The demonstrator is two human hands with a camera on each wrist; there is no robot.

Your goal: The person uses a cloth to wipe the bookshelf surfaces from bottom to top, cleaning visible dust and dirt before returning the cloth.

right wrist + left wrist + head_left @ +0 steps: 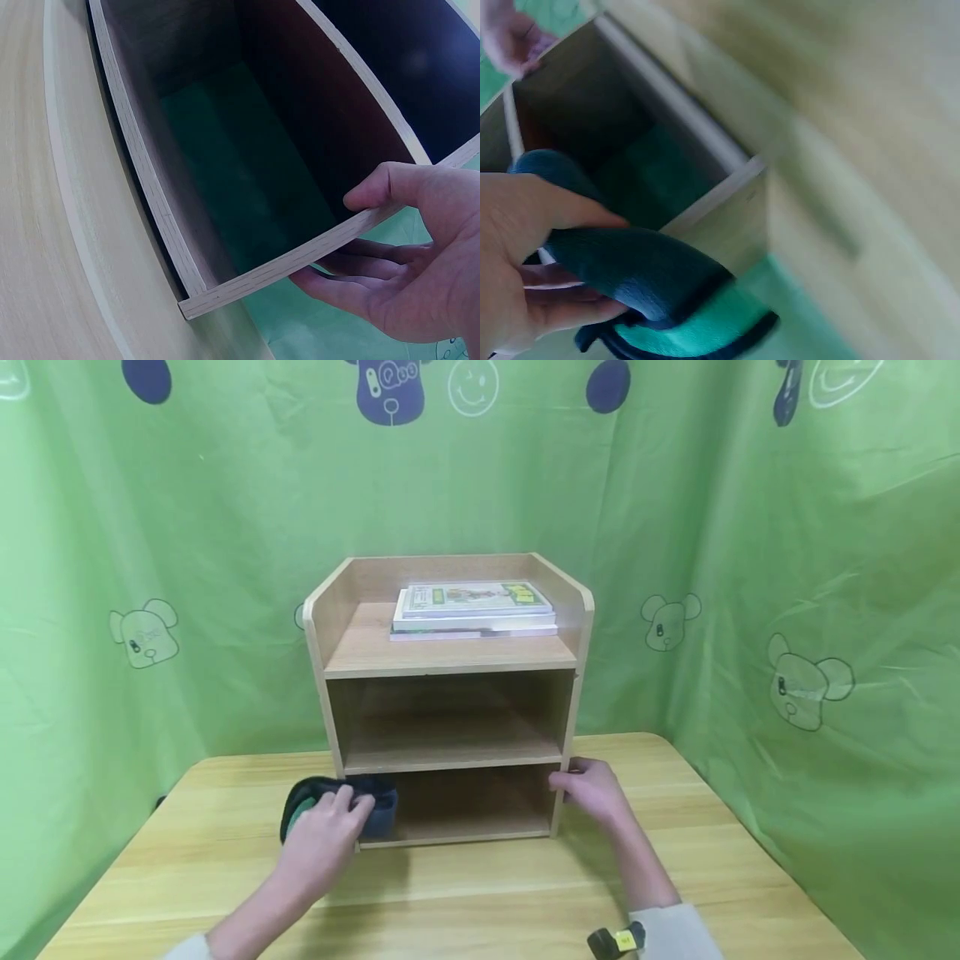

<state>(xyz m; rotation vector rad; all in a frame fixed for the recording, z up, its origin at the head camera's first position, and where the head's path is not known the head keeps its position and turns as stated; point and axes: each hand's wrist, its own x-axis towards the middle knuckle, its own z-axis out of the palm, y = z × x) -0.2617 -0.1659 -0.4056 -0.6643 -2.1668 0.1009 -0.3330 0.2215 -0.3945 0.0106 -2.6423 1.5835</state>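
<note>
A light wooden desktop shelf (pixel 450 673) stands on the table, with an upper tray and two open compartments below. My left hand (pixel 322 831) is at its lower left front corner, gripping a folded dark blue cloth (pixel 641 270) with a green inner side and dark edging. Thumb above and fingers beneath hold the fabric in the left wrist view. Part of the cloth overlaps the left side panel at the lowest compartment. My right hand (pixel 592 789) grips the lower right side panel (pixel 277 262), its thumb inside and its fingers along the outer face.
Several stacked books (pixel 476 610) lie on the shelf's top tray. The wooden table (pixel 480 910) extends in front and to both sides. A green curtain (pixel 247 527) with printed cartoon figures surrounds the back and sides.
</note>
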